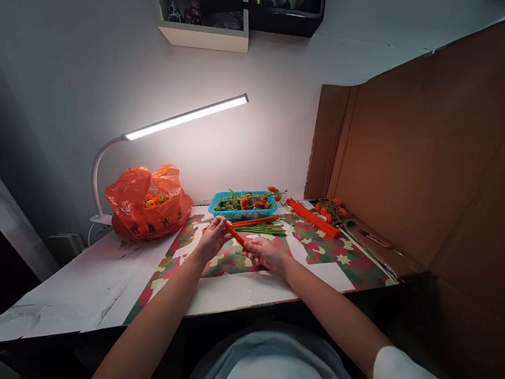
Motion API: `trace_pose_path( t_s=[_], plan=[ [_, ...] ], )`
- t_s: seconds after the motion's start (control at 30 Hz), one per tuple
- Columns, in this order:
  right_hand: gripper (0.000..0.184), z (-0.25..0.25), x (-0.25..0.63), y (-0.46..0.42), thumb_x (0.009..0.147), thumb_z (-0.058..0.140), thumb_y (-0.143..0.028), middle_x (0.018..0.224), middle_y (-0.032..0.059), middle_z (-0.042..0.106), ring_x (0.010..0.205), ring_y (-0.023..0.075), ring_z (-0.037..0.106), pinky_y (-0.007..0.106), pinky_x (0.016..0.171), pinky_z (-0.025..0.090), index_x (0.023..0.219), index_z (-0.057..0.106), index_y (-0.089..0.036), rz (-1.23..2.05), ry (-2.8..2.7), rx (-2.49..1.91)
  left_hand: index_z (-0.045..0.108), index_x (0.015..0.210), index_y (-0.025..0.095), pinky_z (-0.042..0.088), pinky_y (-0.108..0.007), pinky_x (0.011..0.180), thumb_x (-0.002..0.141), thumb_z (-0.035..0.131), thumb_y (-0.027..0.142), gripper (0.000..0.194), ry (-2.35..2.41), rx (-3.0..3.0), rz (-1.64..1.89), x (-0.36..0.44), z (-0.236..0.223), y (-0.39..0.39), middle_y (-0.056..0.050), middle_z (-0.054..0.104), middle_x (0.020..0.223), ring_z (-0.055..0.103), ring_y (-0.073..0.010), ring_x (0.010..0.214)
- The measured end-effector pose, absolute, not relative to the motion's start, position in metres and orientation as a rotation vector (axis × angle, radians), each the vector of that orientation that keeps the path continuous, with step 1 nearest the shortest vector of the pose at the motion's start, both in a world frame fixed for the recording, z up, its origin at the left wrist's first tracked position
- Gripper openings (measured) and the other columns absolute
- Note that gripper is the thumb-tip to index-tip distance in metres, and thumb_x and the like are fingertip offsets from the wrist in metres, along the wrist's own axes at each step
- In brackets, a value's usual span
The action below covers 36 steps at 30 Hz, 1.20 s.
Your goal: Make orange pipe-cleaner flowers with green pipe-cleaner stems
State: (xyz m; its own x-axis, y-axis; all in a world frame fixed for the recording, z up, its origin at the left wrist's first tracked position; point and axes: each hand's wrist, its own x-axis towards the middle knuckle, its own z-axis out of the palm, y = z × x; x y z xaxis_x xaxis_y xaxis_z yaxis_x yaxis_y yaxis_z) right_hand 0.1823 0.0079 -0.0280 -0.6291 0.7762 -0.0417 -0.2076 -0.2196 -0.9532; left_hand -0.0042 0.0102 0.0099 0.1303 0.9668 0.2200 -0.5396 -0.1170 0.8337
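Observation:
Both my hands hold a slim orange pipe cleaner (235, 234) slantwise above the table's near part. My left hand (213, 237) pinches its upper left end. At its lower right end, the fingers of my right hand (267, 254) are closed round it. It looks rather thick; whether it is a single strand or several together I cannot tell. Just beyond my hands lie green pipe cleaners (261, 229) and some orange pipe cleaners (255, 221). A larger orange bundle (313, 218) rests farther right.
Behind my hands stands a blue basket (243, 215) of orange flowers with green stems. An orange plastic bag (147, 211) with flowers sits left, beside a lit lamp (188, 116). More flowers (331, 210) lie right, near a tall cardboard wall (414, 129). Shelves (203, 39) hang above.

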Motion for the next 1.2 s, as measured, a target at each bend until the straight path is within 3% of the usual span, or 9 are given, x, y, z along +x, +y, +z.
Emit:
trace_pose_path(
  t_s=[0.1,0.2,0.37,0.53,0.77,0.9,1.03,1.2],
  plan=[
    [0.034,-0.024,0.183,0.006,0.073,0.075,-0.043,0.055,-0.0055,0.048,0.041,0.0028,0.035,0.016,0.038,0.022,0.081,0.060,-0.013,1.949,-1.338,-0.706,0.059,0.089,0.019,0.053,-0.018,0.060,0.069,0.079,0.031,0.031,0.558,0.965,1.398,-0.003,0.009,0.011,0.006,0.062,0.069,0.060,-0.0066,0.061],
    [0.027,-0.017,0.185,0.003,0.082,0.066,-0.040,0.052,-0.0082,0.042,0.040,0.0024,0.030,0.015,0.039,0.022,0.083,0.058,-0.014,1.992,-1.296,-0.688,0.061,0.089,0.018,0.054,-0.019,0.067,0.075,0.073,0.025,0.020,0.539,0.938,1.406,-0.002,0.008,0.012,0.004,0.065,0.072,0.064,-0.0081,0.067],
    [0.023,-0.008,0.190,-0.001,0.090,0.055,-0.036,0.049,-0.0102,0.034,0.038,0.0028,0.023,0.015,0.039,0.023,0.080,0.055,-0.015,2.049,-1.294,-0.668,0.062,0.092,0.018,0.053,-0.022,0.079,0.076,0.071,0.015,0.019,0.514,0.933,1.374,0.000,0.011,0.006,-0.002,0.070,0.099,0.068,-0.0140,0.092],
    [0.027,-0.009,0.186,-0.004,0.082,0.065,-0.040,0.050,-0.0078,0.042,0.038,0.0029,0.029,0.015,0.038,0.025,0.078,0.056,-0.014,1.977,-1.348,-0.714,0.064,0.089,0.017,0.054,-0.024,0.078,0.064,0.080,0.013,0.030,0.560,0.943,1.366,0.002,0.011,0.004,-0.002,0.072,0.091,0.069,-0.0162,0.089],
    [0.044,-0.017,0.178,-0.008,0.063,0.075,-0.056,0.055,-0.0022,0.057,0.046,0.0081,0.050,0.022,0.048,0.043,0.068,0.059,-0.015,1.611,-1.449,-0.806,0.066,0.075,0.015,0.054,-0.026,0.073,0.053,0.087,0.023,0.031,0.685,0.939,1.433,0.007,0.003,0.011,-0.003,0.070,0.074,0.069,-0.0163,0.074],
    [0.041,-0.017,0.177,-0.009,0.064,0.072,-0.056,0.051,-0.0027,0.056,0.044,0.0097,0.049,0.023,0.046,0.039,0.064,0.059,-0.017,1.376,-1.484,-0.867,0.066,0.072,0.014,0.054,-0.027,0.075,0.051,0.088,0.024,0.032,0.739,0.934,1.466,0.008,0.000,0.012,-0.002,0.070,0.072,0.068,-0.0158,0.073],
    [0.033,-0.014,0.177,-0.014,0.069,0.071,-0.044,0.046,-0.0039,0.051,0.043,0.0092,0.043,0.023,0.047,0.033,0.054,0.055,-0.018,1.186,-1.507,-0.899,0.066,0.071,0.014,0.053,-0.028,0.076,0.052,0.087,0.024,0.030,0.779,0.921,1.477,0.008,-0.003,0.014,-0.003,0.070,0.072,0.068,-0.0158,0.073],
    [0.039,-0.016,0.176,-0.015,0.070,0.071,-0.034,0.046,-0.0056,0.043,0.047,0.0079,0.035,0.022,0.049,0.028,0.048,0.044,-0.019,1.148,-1.497,-0.880,0.064,0.070,0.015,0.054,-0.025,0.074,0.057,0.084,0.021,0.025,0.773,0.901,1.465,0.010,-0.008,0.016,-0.001,0.068,0.069,0.067,-0.0132,0.068]
  ],
)
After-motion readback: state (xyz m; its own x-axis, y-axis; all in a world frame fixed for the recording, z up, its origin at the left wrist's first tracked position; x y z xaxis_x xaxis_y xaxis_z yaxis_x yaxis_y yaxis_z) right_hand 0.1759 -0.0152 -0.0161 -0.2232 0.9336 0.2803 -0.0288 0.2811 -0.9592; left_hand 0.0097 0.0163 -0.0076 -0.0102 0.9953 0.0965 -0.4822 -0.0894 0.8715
